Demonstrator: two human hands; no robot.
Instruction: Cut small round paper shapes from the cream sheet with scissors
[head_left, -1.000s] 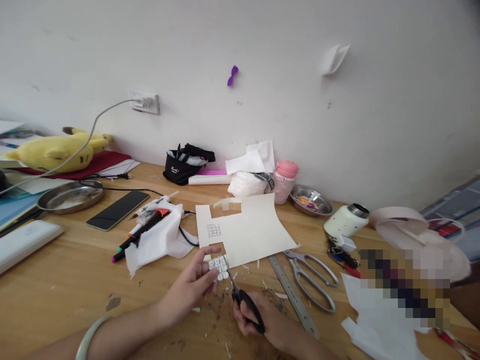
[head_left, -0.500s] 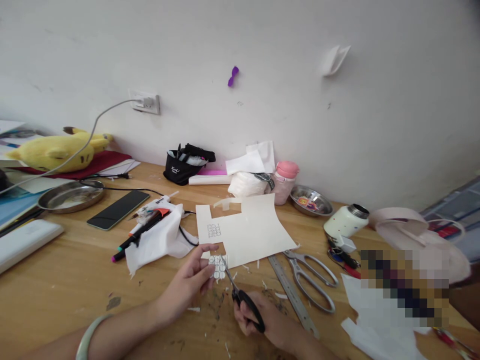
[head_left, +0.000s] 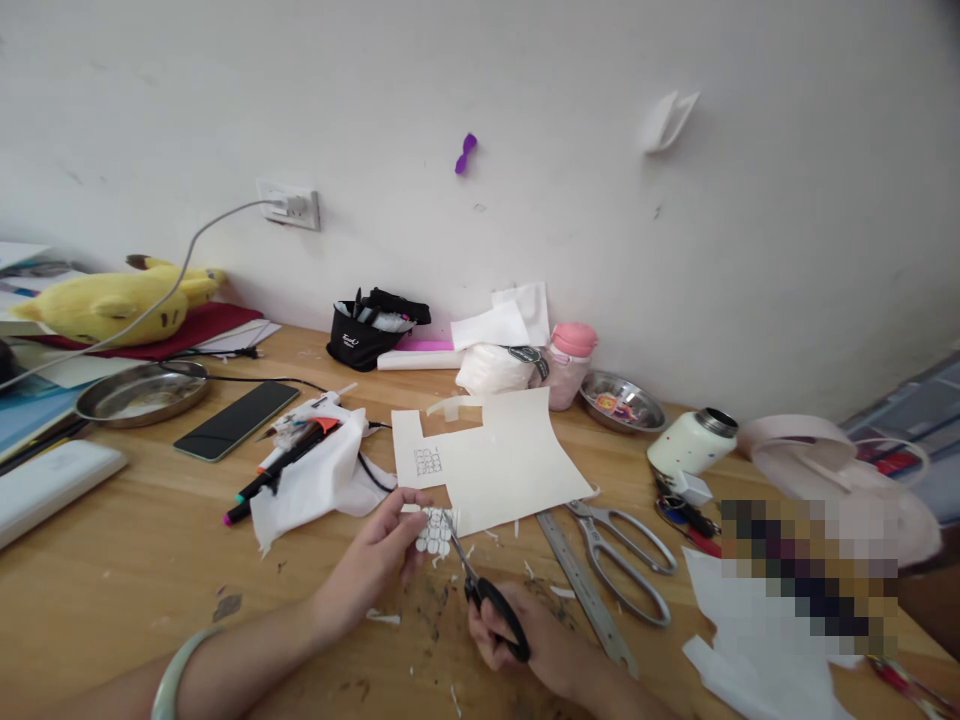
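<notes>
Between the thumb and fingers of my left hand (head_left: 386,540) is a small piece of white paper (head_left: 434,532) printed or drawn with rows of black-outlined circles. My right hand (head_left: 517,635) is wrapped round the black handles of a pair of scissors (head_left: 493,608). Their narrow blades point up and left and meet the right side of the paper piece. Just beyond lies a large cream sheet (head_left: 517,460) with cut-out edges, and a similar circle grid (head_left: 428,462) shows on its left part. Thin paper scraps (head_left: 384,617) are scattered near both hands.
Right of my right hand lie a steel ruler (head_left: 585,590) and large silver scissors (head_left: 626,560). A white cloth (head_left: 322,485), markers (head_left: 281,470) and a phone (head_left: 237,420) are on the left. At the back stand a pink-lidded bottle (head_left: 573,365) and a metal bowl (head_left: 622,402).
My left hand has shifted the circle-marked paper slightly, turning it a little against the scissor blades. My right hand and the scissors stay in nearly the same place.
</notes>
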